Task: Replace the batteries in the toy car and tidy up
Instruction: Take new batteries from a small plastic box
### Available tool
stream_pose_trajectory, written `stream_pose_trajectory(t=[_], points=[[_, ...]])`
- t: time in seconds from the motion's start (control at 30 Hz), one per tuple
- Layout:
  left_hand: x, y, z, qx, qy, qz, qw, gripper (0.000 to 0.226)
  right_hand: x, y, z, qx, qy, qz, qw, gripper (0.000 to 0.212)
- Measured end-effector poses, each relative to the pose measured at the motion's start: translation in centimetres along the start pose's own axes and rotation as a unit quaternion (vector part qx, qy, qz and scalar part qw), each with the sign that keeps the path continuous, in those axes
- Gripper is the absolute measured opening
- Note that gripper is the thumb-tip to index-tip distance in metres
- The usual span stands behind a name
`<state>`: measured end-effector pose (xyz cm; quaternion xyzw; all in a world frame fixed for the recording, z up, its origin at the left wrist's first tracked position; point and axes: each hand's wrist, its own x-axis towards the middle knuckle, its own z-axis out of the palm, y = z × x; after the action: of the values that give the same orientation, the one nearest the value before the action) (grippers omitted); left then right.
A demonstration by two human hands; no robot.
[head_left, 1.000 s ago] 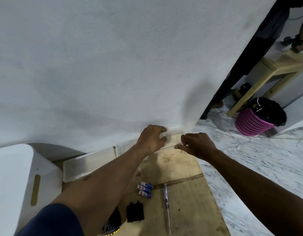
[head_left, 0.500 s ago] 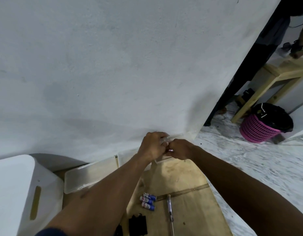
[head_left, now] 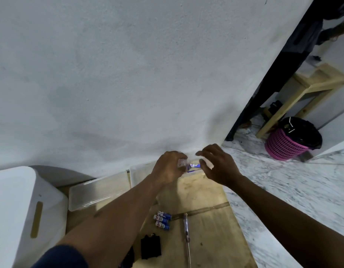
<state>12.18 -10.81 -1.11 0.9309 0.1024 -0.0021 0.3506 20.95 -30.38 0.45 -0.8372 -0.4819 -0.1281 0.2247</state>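
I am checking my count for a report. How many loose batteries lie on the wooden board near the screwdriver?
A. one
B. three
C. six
B: three batteries lie side by side on the wooden board, close to the screwdriver but not touching it.

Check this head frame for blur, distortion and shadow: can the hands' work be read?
Head view: wide-angle bending curves the wall base and table edge; slight blur on the left hand gripping the blue battery and on the right hand, whose hold cannot be told; light dim and even, soft shadow on the wall above the hands; loose batteries and screwdriver fairly sharp.
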Motion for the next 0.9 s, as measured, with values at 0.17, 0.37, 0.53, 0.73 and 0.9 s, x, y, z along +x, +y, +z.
stream_pose_trajectory(t=[0.17, 0.37, 0.53, 0.73, 0.9], points=[[-1.1, -0.8, 0.4, 0.115, -0.083, 0.038, 0.989, 0.038, -1.0, 2.6, 0.7, 0.001, -0.201, 0.127, 0.971, 0.045], [-0.9, -1.0, 0.5, 0.191, -0.1, 0.08, 0.973, 0.039, -1.9, 4.1, 1.6, -0.009, -0.23, 0.077, 0.97, 0.041], [-0.9, -1.0, 1.3, 0.247, -0.082, 0.098, 0.96, 0.038, -2.2, 4.6, 2.3, -0.056, -0.202, 0.018, 0.978, 0.039], [-1.7, -0.9, 1.1, 0.18, -0.088, 0.092, 0.975, 0.037, -2.4, 3.5, 2.0, -0.05, -0.207, 0.059, 0.975, 0.037], [-4.4, -1.0, -1.3, 0.143, -0.062, 0.092, 0.983, 0.035, -1.4, 1.0, 1.1, -0.053, -0.223, 0.079, 0.97, 0.032]])
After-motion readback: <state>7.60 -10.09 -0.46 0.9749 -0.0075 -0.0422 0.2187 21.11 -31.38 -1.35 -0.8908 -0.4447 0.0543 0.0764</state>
